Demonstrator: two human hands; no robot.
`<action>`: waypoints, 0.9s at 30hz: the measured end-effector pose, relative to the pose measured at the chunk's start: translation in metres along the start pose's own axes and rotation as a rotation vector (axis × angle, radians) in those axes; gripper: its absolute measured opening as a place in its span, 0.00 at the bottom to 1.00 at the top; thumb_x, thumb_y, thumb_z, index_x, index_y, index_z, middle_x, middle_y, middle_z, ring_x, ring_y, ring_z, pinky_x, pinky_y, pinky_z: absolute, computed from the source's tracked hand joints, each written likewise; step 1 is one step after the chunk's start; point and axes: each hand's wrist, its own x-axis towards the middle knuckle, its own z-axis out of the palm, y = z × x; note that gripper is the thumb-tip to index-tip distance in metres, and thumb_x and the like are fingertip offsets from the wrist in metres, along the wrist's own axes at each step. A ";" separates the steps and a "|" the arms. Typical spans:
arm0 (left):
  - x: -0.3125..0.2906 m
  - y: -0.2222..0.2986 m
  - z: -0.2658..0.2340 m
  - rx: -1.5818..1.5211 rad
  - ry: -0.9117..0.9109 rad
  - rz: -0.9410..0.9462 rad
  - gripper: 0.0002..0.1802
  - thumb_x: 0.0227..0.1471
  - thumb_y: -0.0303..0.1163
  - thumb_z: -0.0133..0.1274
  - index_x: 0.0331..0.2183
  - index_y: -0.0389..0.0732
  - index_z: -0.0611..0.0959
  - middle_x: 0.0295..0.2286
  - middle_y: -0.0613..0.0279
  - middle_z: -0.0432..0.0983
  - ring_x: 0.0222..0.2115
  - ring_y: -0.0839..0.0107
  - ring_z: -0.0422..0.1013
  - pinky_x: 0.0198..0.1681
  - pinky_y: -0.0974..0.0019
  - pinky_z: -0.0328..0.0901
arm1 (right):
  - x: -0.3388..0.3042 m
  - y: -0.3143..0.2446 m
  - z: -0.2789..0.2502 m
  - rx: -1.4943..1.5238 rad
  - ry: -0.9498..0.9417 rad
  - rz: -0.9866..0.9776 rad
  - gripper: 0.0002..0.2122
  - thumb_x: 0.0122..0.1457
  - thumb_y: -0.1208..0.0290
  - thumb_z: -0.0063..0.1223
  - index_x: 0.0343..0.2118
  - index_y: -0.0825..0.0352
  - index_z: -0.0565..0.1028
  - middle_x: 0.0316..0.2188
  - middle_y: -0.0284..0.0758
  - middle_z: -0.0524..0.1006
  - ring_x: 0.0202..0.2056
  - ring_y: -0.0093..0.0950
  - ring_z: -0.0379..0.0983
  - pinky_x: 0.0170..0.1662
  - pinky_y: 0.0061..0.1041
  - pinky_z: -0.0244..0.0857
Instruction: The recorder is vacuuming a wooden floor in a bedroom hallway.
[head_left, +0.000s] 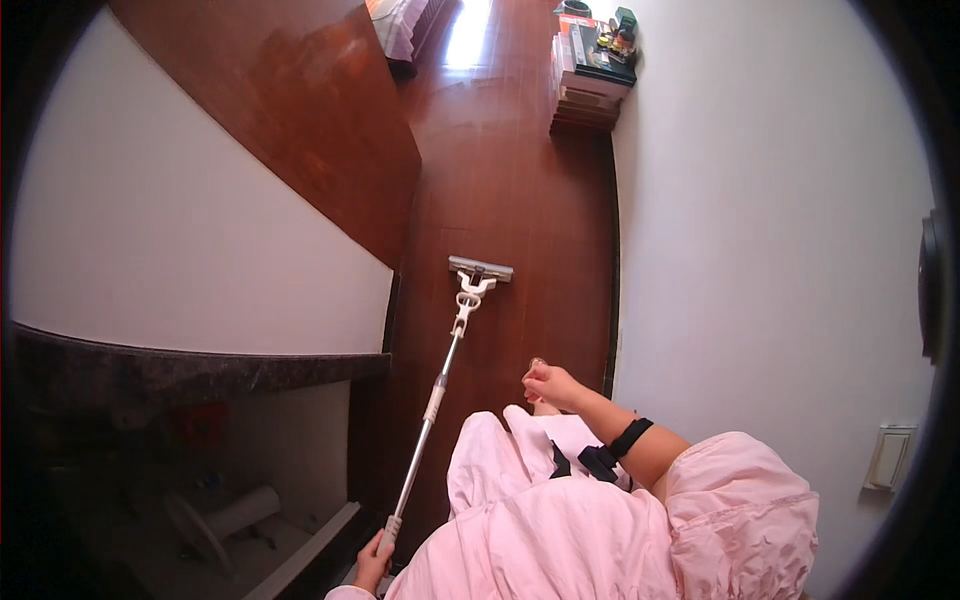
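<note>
A flat-headed sponge mop (437, 395) slants across the floor, its white-and-silver pole running up from the lower left. Its grey head (481, 269) rests on the reddish-brown wooden floor (520, 210). My left hand (374, 562) is wrapped round the grip at the pole's lower end in the picture. My right hand (550, 386) hangs in front of my pink clothing (560, 540), apart from the mop. Its fingers are curled in, and I see no object in them. A black strap (630, 437) circles my right forearm.
A brown wooden door or panel (290, 110) and a white wall (180, 220) border the left, above a dark stone ledge (200, 365). Along the right runs a white wall (760, 200) with a switch (889, 458). Stacked books or boxes (590, 85) stand ahead against it.
</note>
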 end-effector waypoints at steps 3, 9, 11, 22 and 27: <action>0.020 -0.047 -0.012 -0.084 0.041 -0.042 0.28 0.47 0.28 0.56 0.52 0.47 0.71 0.19 0.69 0.71 0.11 0.81 0.60 0.12 0.75 0.54 | -0.009 0.031 0.054 -0.037 -0.037 0.045 0.11 0.56 0.69 0.46 0.36 0.73 0.73 0.26 0.37 0.76 0.28 0.26 0.75 0.32 0.22 0.71; 0.126 0.053 0.065 -0.205 -0.089 0.043 0.27 0.51 0.29 0.51 0.54 0.48 0.68 0.14 0.71 0.64 0.09 0.81 0.58 0.10 0.75 0.53 | 0.006 0.034 0.022 -0.074 0.029 0.057 0.10 0.57 0.69 0.48 0.36 0.71 0.72 0.27 0.35 0.76 0.28 0.24 0.74 0.32 0.21 0.69; 0.158 0.139 0.116 -0.207 -0.105 0.096 0.26 0.52 0.31 0.50 0.54 0.49 0.67 0.13 0.71 0.63 0.08 0.81 0.58 0.09 0.74 0.52 | -0.004 0.008 -0.026 -0.101 0.043 0.070 0.10 0.57 0.68 0.48 0.38 0.70 0.72 0.28 0.35 0.76 0.29 0.24 0.74 0.32 0.21 0.68; 0.281 0.403 0.210 -0.107 -0.211 0.146 0.28 0.52 0.37 0.46 0.55 0.59 0.64 0.14 0.66 0.64 0.09 0.78 0.59 0.09 0.73 0.53 | -0.032 0.002 -0.064 0.060 0.330 0.069 0.10 0.56 0.70 0.46 0.36 0.73 0.72 0.27 0.38 0.76 0.28 0.25 0.74 0.33 0.24 0.70; 0.251 0.335 0.173 -0.133 -0.245 0.139 0.28 0.53 0.41 0.47 0.56 0.59 0.63 0.11 0.69 0.60 0.07 0.78 0.56 0.08 0.73 0.51 | -0.038 -0.009 -0.068 0.048 0.281 0.021 0.10 0.59 0.67 0.45 0.39 0.67 0.71 0.30 0.34 0.76 0.31 0.23 0.74 0.34 0.22 0.67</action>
